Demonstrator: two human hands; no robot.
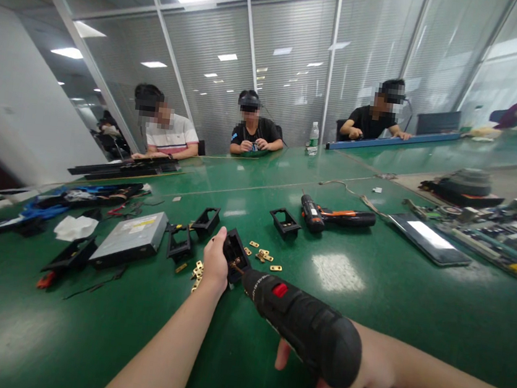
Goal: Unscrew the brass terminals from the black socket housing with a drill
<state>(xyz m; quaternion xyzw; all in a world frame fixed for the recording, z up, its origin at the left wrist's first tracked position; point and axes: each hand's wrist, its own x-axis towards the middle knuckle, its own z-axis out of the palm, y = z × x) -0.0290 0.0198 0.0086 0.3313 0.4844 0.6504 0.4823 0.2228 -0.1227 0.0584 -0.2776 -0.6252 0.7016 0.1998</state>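
My left hand (216, 262) is closed on a black plastic frame (235, 246), tilted up on the green table. In my right hand (361, 361) is a black cordless drill (304, 324) with a red switch on top. The drill's bit reaches into the frame, where a small brass part shows. Exactly what the tip touches I cannot tell. Loose brass plates (263, 255) lie just past the frame, and more brass plates (198, 271) sit left of my wrist. Two similar frames, one nearer (180, 244) and one farther (206, 220), stand to the left.
Another black frame (285, 222) and an orange-black power screwdriver (330, 216) lie beyond my hands. A metal disc drive (132, 239) is at left, a dark flat device (428, 238) and circuit boards (510, 238) at right. Several people sit across the table; a water bottle (313, 139) stands there.
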